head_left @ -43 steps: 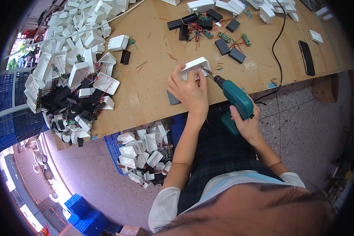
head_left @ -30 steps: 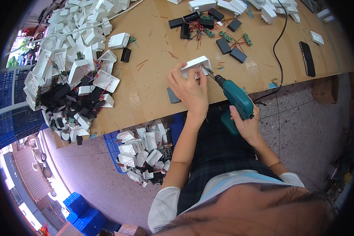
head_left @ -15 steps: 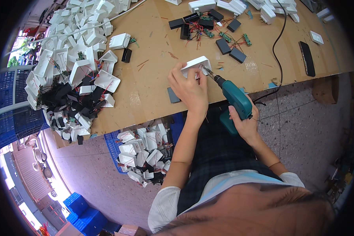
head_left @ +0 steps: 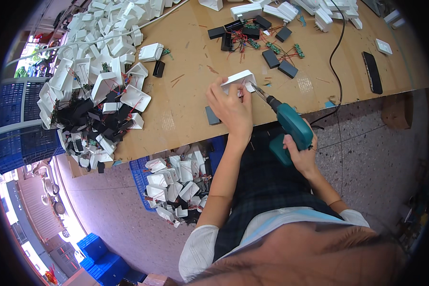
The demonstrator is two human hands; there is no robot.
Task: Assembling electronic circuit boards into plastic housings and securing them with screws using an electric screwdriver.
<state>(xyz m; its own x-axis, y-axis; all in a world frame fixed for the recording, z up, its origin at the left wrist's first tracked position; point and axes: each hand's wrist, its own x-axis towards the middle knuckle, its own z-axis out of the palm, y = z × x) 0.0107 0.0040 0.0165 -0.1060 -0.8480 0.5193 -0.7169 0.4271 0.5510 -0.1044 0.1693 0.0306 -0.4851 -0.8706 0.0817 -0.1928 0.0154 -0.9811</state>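
My left hand (head_left: 232, 108) grips a small white plastic casing (head_left: 240, 78) above the front of the wooden table (head_left: 186, 102). My right hand (head_left: 300, 151) holds a teal electric screwdriver (head_left: 290, 125) by its handle. The driver's bit rests against the right side of the casing. A dark grey flat piece (head_left: 212, 115) lies on the table just left of my left hand.
A big heap of white casings and black parts (head_left: 95, 81) covers the table's left side. Black modules with red wires (head_left: 262, 40) lie at the back, a dark phone (head_left: 372, 71) at the right. A blue crate of casings (head_left: 174, 183) stands under the table; a black cable (head_left: 341, 62) crosses it.
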